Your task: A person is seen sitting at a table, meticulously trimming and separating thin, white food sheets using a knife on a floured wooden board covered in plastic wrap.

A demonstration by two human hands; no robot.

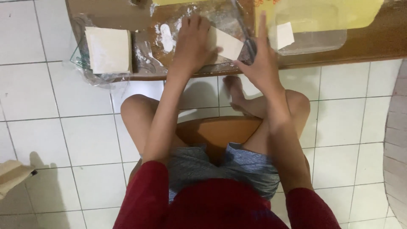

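One pale, flat dough sheet, floury, under both hands' fingers.

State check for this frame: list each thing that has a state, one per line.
left hand: flat, pressing on the wrapper sheet
right hand: fingers extended, at the sheet's edge
wrapper sheet: single, flat on the floured board
wrapper stack: piled, lying on plastic, untouched
plastic container: open, one square sheet inside

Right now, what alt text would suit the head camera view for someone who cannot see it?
A seated person's left hand presses a pale square dough sheet on a floured wooden board, the right hand beside it. A stack of sheets lies to the left.
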